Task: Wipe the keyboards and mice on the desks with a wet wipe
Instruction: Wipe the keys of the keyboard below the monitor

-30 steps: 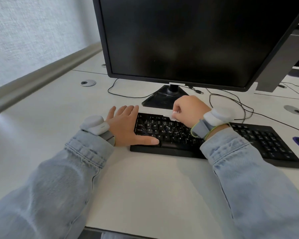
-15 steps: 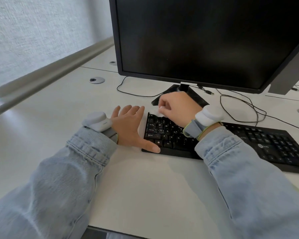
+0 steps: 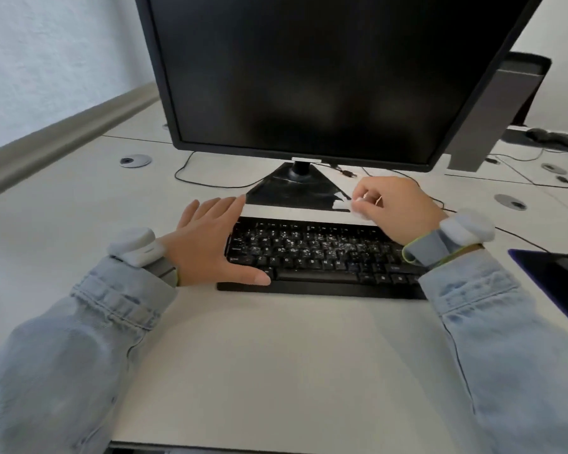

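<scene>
Head view: the black keyboard [image 3: 322, 257] lies across the middle of the frame on the white desk [image 3: 276, 355], just below the monitor [image 3: 325, 77] and its dark stand base [image 3: 295, 191]; the left hand [image 3: 210, 244] lies flat with straight fingers against the keyboard's left end, thumb stretched along its front edge, steadying it; the right hand [image 3: 391, 208] sits right of centre at the keyboard's far edge, fingers curled and pinching a small white wet wipe [image 3: 351, 204] that pokes out toward the stand base.

A second ago that hand and wipe worked near the keyboard's upper left corner; now they have swept rightward along the top row, while the left hand has kept its brace; so the stroke seems to be running along the back row, and the keys in front show pale smears or glints, though whether damp I cannot tell.

Judging by this, the keyboard is partly wiped; a dark mat [image 3: 558, 283] shows at the right edge; no mouse is plainly visible.
</scene>
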The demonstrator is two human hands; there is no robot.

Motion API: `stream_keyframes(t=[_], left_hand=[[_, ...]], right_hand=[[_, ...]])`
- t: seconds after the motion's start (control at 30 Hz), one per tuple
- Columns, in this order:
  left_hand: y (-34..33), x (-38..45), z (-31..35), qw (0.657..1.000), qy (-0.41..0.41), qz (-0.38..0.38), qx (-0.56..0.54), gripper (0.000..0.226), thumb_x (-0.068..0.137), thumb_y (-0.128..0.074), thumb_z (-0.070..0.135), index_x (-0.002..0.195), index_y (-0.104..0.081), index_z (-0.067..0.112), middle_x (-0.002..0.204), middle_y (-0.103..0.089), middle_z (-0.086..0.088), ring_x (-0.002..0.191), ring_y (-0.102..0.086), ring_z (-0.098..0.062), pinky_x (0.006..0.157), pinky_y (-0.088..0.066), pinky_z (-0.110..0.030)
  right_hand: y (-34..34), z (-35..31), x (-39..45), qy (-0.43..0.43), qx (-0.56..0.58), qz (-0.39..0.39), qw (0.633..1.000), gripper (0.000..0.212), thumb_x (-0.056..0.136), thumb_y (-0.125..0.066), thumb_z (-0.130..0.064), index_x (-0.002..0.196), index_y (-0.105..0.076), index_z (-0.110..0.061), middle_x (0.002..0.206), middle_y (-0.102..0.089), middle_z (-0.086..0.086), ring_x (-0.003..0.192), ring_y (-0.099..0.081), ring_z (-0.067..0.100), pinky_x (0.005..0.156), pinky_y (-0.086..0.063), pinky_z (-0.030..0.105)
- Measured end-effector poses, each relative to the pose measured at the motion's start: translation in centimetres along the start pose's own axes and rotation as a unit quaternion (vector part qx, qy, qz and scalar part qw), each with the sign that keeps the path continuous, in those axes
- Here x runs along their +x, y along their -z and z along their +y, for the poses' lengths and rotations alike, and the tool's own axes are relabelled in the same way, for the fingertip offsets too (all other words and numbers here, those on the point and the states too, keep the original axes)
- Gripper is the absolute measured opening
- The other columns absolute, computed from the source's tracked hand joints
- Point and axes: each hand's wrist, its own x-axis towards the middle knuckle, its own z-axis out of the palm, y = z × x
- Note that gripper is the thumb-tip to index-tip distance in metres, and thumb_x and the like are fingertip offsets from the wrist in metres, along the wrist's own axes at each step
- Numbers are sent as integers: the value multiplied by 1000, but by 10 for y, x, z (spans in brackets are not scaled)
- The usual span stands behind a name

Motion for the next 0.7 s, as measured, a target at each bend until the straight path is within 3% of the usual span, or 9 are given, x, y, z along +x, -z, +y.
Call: stream_keyframes(t=[0.13, 0.33, 0.53, 0.7], left_hand=[[-4, 10, 40, 998, -42, 35, 41, 146, 50, -31, 108, 160, 6, 20, 166, -3, 7, 154, 4, -17, 125, 4, -52], [-17, 37, 117, 995, -61, 13, 84, 150, 47, -38, 108, 160, 10, 21, 168, 1, 3, 155, 8, -23, 123, 10, -53], [-27, 74, 183, 992, -65, -25, 105, 148, 50, -47, 102, 159, 10, 20, 168, -2, 0, 155, 3, -23, 122, 12, -54], [-36, 87, 188, 992, -59, -39, 102, 150, 48, -47, 103, 159, 13, 21, 168, -7, 1, 155, -1, -21, 121, 14, -55]], right_hand=[[26, 63, -32, -73, -22, 27, 997, 8, 90, -61, -26, 83, -64, -29, 71, -60, -9, 67, -55, 10, 59, -37, 24], [32, 106, -39, -108, -4, 20, 994, 12, 86, -62, -20, 82, -68, -29, 66, -60, -7, 65, -53, 4, 56, -35, 19], [34, 122, -41, -88, 16, 17, 996, 8, 86, -63, -22, 82, -69, -26, 70, -61, -8, 65, -52, 4, 56, -33, 15], [22, 119, -34, -52, 24, 9, 998, 7, 87, -63, -23, 84, -70, -24, 68, -58, -14, 64, -51, -1, 57, -33, 12]])
